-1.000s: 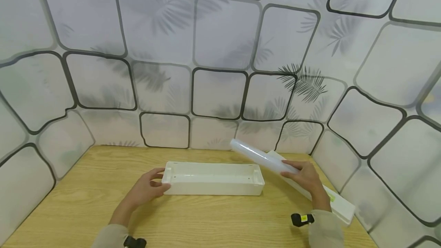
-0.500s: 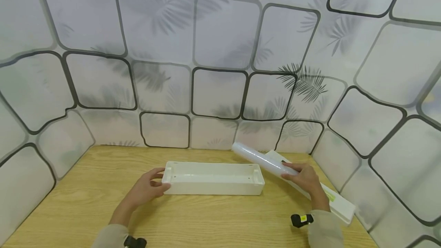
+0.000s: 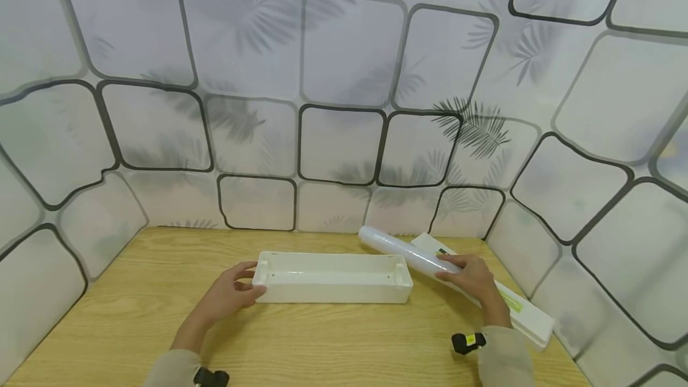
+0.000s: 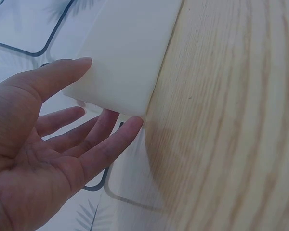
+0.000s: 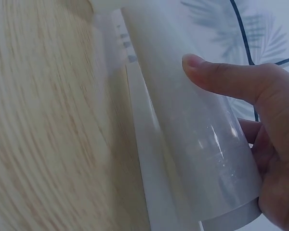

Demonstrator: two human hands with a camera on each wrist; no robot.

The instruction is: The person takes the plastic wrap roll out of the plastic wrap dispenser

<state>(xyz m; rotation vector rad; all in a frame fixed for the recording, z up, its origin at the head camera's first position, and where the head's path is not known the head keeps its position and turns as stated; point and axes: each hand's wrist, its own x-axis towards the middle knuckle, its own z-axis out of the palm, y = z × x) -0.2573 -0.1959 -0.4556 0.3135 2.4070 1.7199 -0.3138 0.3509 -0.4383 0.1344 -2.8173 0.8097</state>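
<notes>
A long open-topped white plastic box sits on the wooden table in the middle. At its left end my left hand holds it lightly, thumb on the front wall and fingers at the end; the left wrist view shows the same hand against the box wall. To the right, my right hand grips a roll of clear plastic wrap near its closer end. The right wrist view shows the thumb lying along the roll. The roll slants, its far end behind the box's right corner.
Beneath and beside the roll, a long white lid-like piece with a green label lies diagonally on the table's right side. The wooden table meets patterned walls at the back and both sides.
The far end of the plastic wrap roll has dropped slightly, and the right hand has shifted a little to the left. The left hand and the box stay in place.
</notes>
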